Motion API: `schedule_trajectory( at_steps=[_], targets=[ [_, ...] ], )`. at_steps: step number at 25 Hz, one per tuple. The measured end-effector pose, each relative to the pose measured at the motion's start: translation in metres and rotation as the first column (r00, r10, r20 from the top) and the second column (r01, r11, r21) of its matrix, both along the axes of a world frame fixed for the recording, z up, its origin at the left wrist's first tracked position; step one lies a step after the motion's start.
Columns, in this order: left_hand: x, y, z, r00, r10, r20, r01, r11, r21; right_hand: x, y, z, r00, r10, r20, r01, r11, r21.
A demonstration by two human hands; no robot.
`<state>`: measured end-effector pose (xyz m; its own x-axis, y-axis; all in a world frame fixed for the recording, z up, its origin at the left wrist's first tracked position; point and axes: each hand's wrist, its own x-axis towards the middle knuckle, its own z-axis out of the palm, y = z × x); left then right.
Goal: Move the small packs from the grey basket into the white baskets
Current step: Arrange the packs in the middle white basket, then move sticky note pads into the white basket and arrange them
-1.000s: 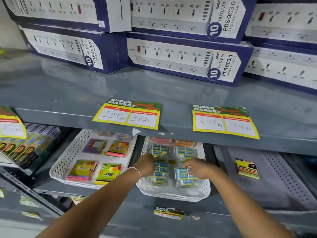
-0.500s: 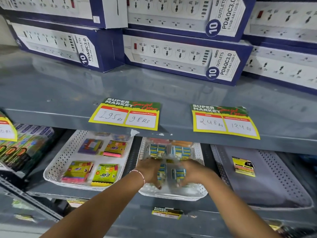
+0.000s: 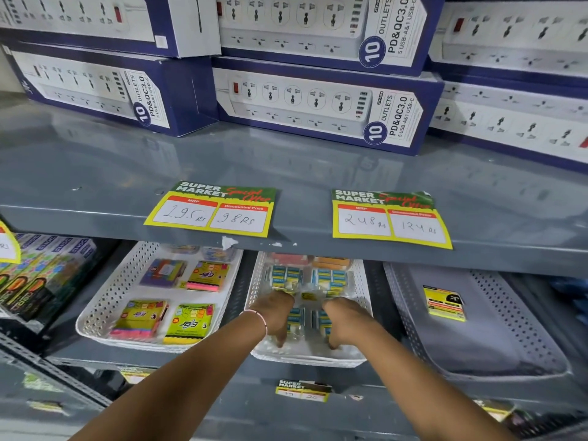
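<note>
Both hands, left hand and right hand, sit in the middle white basket, fingers curled down onto the blue-yellow small packs; can't tell if they're actually gripping. One yellow pack lies in the grey basket on the right, and the upper shelf's edge with its price tags hides the basket backs.

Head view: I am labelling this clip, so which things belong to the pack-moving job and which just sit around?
Job:
grey basket
yellow pack in it
middle white basket
left white basket
left hand
right hand

Lying about:
power strip boxes
price tags
</note>
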<state>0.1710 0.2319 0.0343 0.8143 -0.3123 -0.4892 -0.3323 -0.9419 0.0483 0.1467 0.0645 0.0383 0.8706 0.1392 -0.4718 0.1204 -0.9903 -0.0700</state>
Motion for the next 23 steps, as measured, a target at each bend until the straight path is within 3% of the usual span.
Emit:
schedule_trajectory(
  at_steps=[8,10,12,15,17,18,21,23],
  targets=[
    [-0.003,-0.002,-0.002,0.997,0.076,-0.011,-0.076,0.997,0.02,0.001,-0.003,0.001,1.0,0.019,0.006,-0.019,0.998,0.052],
    [-0.01,-0.004,0.001,0.996,0.085,0.007,-0.086,0.996,0.017,0.0,-0.02,0.003,0.999,-0.026,0.02,0.02,0.964,0.264],
    [-0.021,-0.013,0.012,0.993,0.101,0.06,-0.1,0.995,-0.016,-0.001,-0.048,0.013,0.985,-0.151,0.087,0.074,0.816,0.574],
    [-0.043,-0.066,0.04,0.955,0.079,0.287,-0.022,0.98,-0.196,0.001,-0.121,0.014,0.815,-0.504,0.287,0.105,0.614,0.782],
    [-0.069,-0.124,0.046,0.93,0.02,0.366,0.148,0.893,-0.425,0.005,-0.183,0.003,0.71,-0.621,0.332,0.217,0.641,0.736],
    [-0.087,-0.152,0.043,0.915,-0.043,0.402,0.248,0.845,-0.475,0.007,-0.211,-0.004,0.702,-0.641,0.312,0.311,0.669,0.675],
    [-0.136,-0.217,0.007,0.836,-0.271,0.477,0.469,0.804,-0.367,0.013,-0.263,-0.019,0.733,-0.649,0.203,0.506,0.72,0.476],
    [-0.153,-0.234,-0.012,0.842,-0.344,0.415,0.47,0.846,-0.252,0.019,-0.267,-0.02,0.741,-0.646,0.184,0.531,0.73,0.43]
  ],
)
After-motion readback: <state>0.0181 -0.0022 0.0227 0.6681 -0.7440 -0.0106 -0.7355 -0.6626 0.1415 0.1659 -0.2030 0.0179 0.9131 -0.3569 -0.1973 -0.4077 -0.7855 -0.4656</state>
